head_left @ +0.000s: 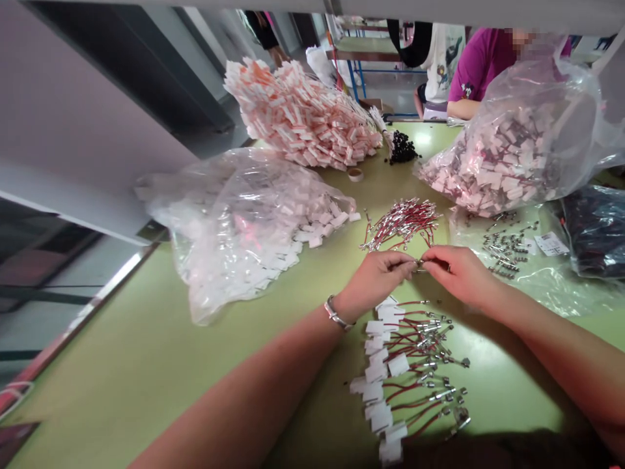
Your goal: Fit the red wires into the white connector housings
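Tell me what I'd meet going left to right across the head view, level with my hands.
Clear bag of white pieces, your left hand, your right hand, loose metal pieces, dark-filled plastic bag.

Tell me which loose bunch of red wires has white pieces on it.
The row on the near side of the left hand and right hand: white pieces line its left ends. The pile beyond them shows none.

Both forearms (273, 371), bare, converge from the surface's (146, 365) near edge; left hand (383, 273) and right hand (459, 270) pinched, fingertips (407, 266) nearly meeting.
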{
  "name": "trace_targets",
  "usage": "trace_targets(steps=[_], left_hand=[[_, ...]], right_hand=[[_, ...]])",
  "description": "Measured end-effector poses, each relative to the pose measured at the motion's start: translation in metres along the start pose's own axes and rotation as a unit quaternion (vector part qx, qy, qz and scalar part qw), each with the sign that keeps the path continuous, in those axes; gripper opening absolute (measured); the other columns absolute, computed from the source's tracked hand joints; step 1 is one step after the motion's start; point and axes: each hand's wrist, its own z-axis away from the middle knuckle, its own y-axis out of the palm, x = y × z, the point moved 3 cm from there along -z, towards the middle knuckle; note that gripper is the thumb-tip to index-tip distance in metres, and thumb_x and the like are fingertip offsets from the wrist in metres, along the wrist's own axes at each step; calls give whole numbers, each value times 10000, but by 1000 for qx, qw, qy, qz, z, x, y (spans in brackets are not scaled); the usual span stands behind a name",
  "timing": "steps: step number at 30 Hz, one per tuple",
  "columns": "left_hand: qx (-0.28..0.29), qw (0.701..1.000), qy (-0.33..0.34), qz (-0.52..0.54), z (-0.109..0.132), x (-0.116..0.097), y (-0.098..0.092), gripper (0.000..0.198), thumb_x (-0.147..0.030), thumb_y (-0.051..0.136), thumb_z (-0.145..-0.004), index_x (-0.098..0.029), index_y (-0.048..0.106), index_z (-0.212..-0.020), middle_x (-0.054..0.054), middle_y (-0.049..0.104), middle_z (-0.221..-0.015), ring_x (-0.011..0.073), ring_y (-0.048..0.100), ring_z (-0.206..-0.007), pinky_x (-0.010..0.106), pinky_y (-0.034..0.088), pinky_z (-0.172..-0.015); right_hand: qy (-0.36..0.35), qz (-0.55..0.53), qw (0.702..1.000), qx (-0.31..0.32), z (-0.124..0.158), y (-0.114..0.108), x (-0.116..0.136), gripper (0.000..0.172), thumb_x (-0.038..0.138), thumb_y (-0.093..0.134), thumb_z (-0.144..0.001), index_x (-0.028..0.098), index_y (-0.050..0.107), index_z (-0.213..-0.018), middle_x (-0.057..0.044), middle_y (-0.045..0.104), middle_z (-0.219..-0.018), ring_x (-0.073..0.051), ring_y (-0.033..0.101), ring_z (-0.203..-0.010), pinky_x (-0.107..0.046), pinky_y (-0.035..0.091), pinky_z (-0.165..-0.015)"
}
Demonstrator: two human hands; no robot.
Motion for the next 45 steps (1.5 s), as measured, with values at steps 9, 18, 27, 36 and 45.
trace_targets(steps=[9, 18, 27, 36, 45], left_hand=[[12, 999, -2, -35, -1, -3, -3, 235, -328, 537, -833, -166, 691, -759, -1, 626, -617, 87, 505, -549, 217, 412, -561], [70, 903, 236, -351, 9, -11, 1, 298, -272, 404, -931, -189, 688, -896, 25, 647, -718, 137, 558, -674, 268, 416, -642], [64, 898, 237, -365, -3, -13, 1, 293, -309, 428, -943, -165, 681, -907, 73, 650, -885, 184, 556, -865, 334, 440, -811], [67, 916, 199, -342, -7, 2, 8, 205, -251, 508, -897, -157, 689, -891, 71, 645, -874, 194, 578, -876, 338, 483, -811], [11, 851, 339, -402, 6, -24, 6, 410, -165, 396, -931, -168, 457, -1336, 128, 585, -1242, 246, 514, -1160, 482, 379, -1021]], right_hand=[[10, -59, 998, -19, 0, 4, -4, 162, 259, 523, -861, 214, 667, -803, -22, 669, -758, -133, 570, -678, -274, 432, -653], [90, -72, 987, 110, 3, 12, -3, 185, 249, 559, -812, 173, 619, -654, 7, 597, -588, -97, 464, -535, -235, 361, -525], [111, 74, 990, 35, -15, -38, -21, 244, 287, 497, -856, 176, 656, -707, -16, 618, -610, -109, 482, -531, -257, 346, -554], [98, 309, 945, 55, -12, 1, -32, 228, 288, 501, -853, 154, 686, -846, -111, 653, -864, -161, 551, -644, -293, 302, -551], [90, 55, 993, 54, -9, 8, -10, 162, 246, 545, -791, 154, 676, -765, -53, 651, -720, -140, 514, -623, -276, 357, -578]])
